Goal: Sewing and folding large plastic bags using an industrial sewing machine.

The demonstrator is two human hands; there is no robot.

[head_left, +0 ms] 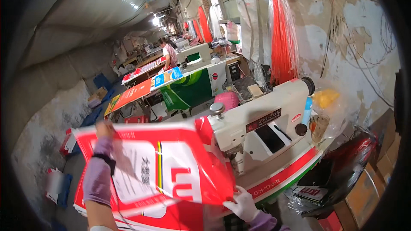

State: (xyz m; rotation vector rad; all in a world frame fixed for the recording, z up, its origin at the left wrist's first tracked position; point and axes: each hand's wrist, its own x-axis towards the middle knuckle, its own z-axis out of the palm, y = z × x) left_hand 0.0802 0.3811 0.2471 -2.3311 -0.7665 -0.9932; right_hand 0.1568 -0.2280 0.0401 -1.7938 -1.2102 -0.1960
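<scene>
Right hand (243, 205), white-gloved: closing thumb and fingers on the lower right corner of a red-and-white printed sheet (177, 162). Left hand (105, 129): lying across the sheet's upper left edge; blur is hiding its fingers, so whether it is gripping cannot be told.

Sheet: hanging tilted and buckled between the hands, left of the sewing machine (274, 113), above further red-and-white sheets (184, 216). Its right side is bulging close to the machine's needle end; contact cannot be told.

Surface (274, 188): carrying the machine and, under its arm, a flat dark rectangular object (269, 139).

Farther off: red strands (282, 38) are hanging on the wall; a co-worker (169, 53) is standing at another machine.

Risks, as judged: the slick sheet could be slipping from the gloved pinch if pulled unevenly; the bulging side could be snagging on the needle end if swung right; the buckle could be setting into a crease if pressed flat unsmoothed.

Obscured: the left forearm is covering part of the sheet; the lower frame edge is cutting off the sheets beneath; distance is making the co-worker's hands unreadable.
</scene>
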